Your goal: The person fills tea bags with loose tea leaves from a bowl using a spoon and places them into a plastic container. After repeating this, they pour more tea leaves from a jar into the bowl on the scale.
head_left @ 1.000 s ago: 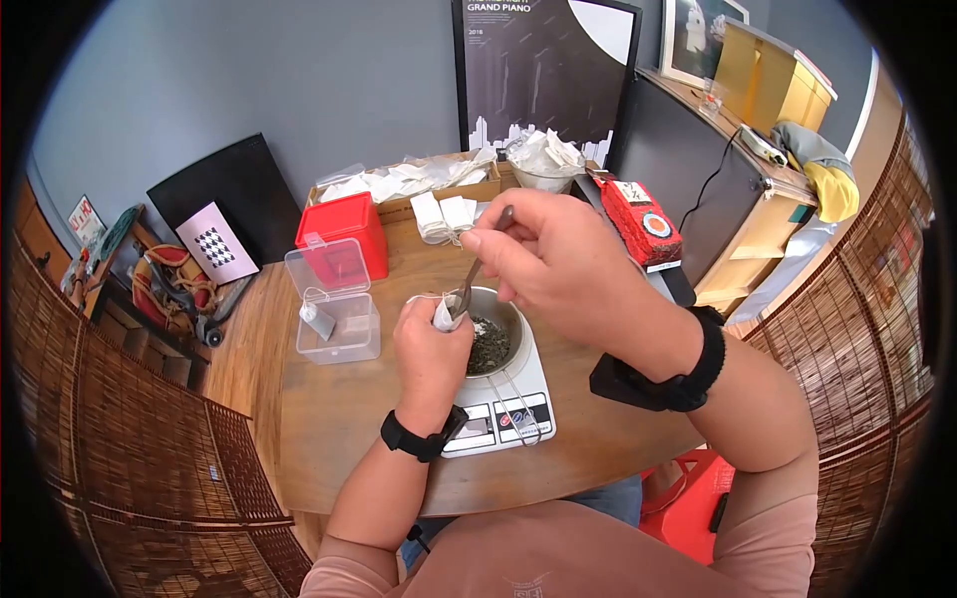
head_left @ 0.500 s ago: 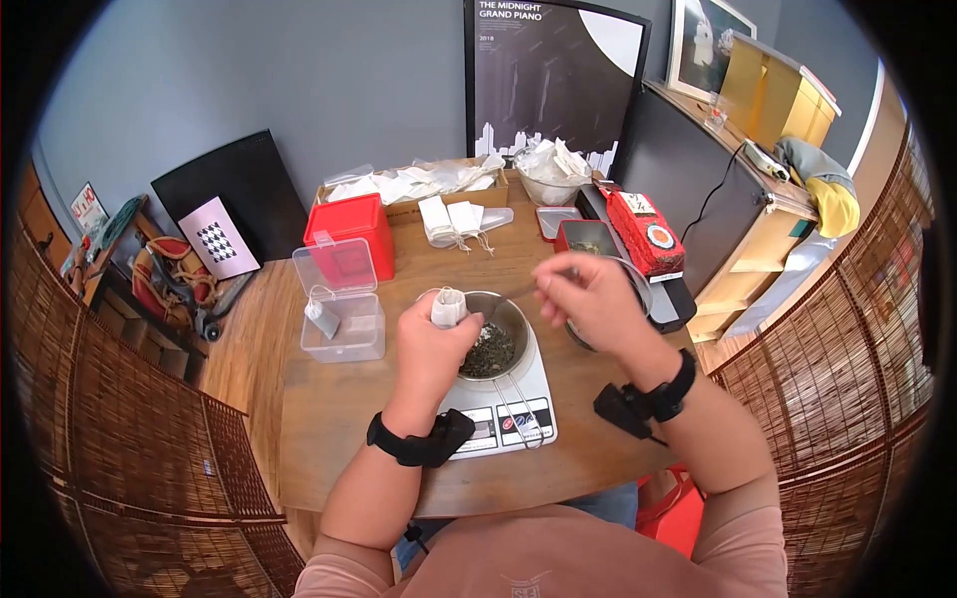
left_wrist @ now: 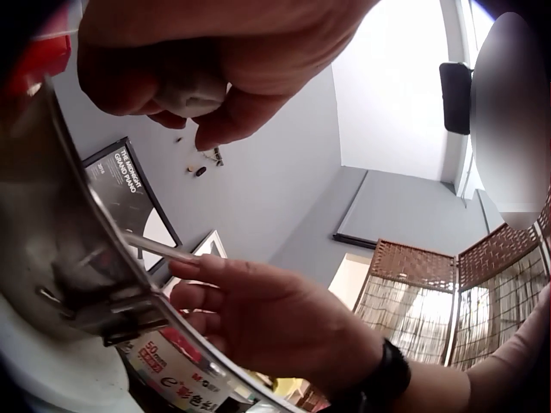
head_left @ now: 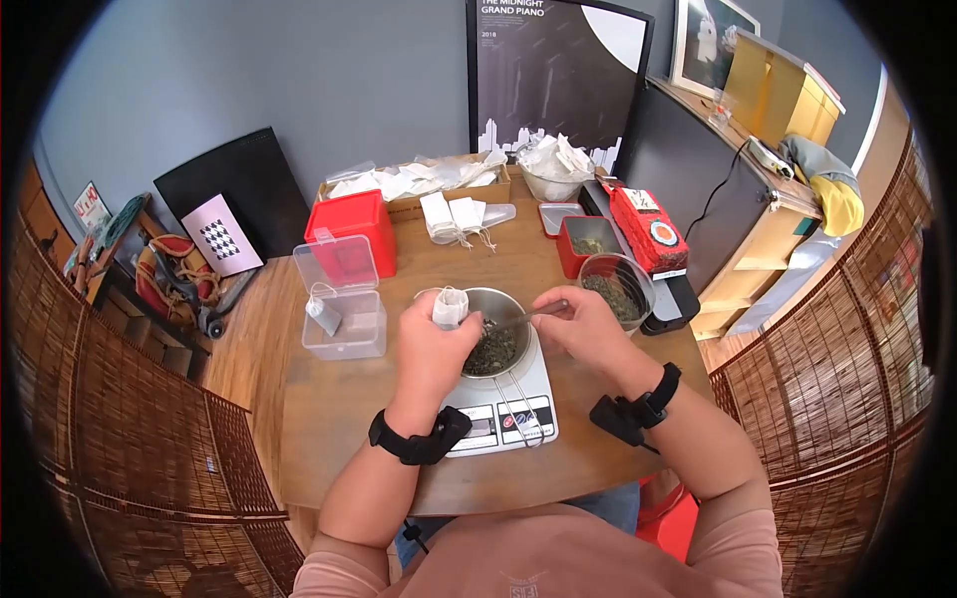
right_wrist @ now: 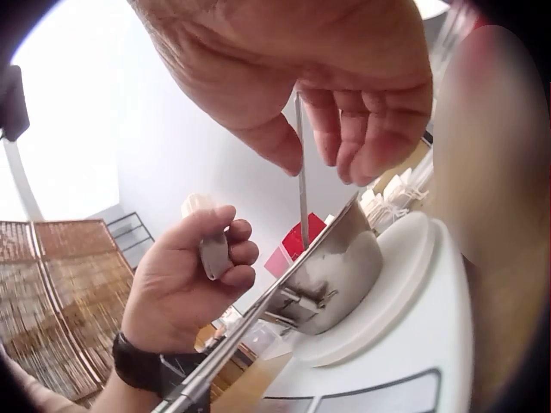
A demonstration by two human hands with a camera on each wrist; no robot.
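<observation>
My left hand [head_left: 427, 337] grips a small white tea bag [head_left: 450, 308] upright beside the left rim of a steel pan [head_left: 525, 337]. In the right wrist view the bag's lower end [right_wrist: 215, 256] pokes out below the curled fingers. Dried tea leaves [head_left: 488, 354] lie in the pan, which sits on a white kitchen scale [head_left: 539, 385]. Between thumb and fingers, my right hand [head_left: 590, 327] pinches a metal spoon [head_left: 539, 313] by its handle. The spoon slants down over the pan's right rim, its tip among the leaves.
To the left, an open clear plastic box [head_left: 345, 344] holds one filled bag. Behind it stands a red container [head_left: 351, 234]. Flat white bags [head_left: 454, 217] lie at the back. Right of the pan are a glass bowl of leaves [head_left: 643, 299] and a red tin [head_left: 571, 255].
The right hand has lowered from above the tea bag, moved right, and brought the spoon from the bag's mouth into the leaves. The left hand still holds the bag by the pan.
</observation>
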